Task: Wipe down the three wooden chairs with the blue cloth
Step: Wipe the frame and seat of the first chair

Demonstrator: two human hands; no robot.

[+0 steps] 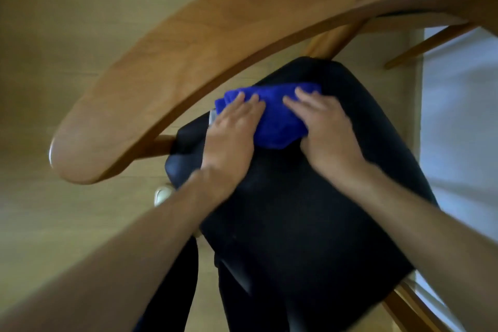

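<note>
A blue cloth (pixel 277 116) lies bunched on the black seat cushion (pixel 310 210) of a wooden chair, near the seat's far edge. My left hand (pixel 231 132) presses flat on the cloth's left part, fingers spread. My right hand (pixel 326 127) rests on its right part, fingers curled over the edge. The chair's curved wooden backrest (pixel 188 48) arcs close over the seat, from the lower left to the upper right. A wooden leg (pixel 334 40) shows behind the seat.
Light wooden floor (pixel 67 224) lies all around on the left. A pale wall or panel (pixel 463 121) stands at the right, with another wooden strut (pixel 428 44) before it. A white shoe tip (pixel 163 194) shows by the seat's left corner. My dark trouser legs (pixel 175 291) hang below.
</note>
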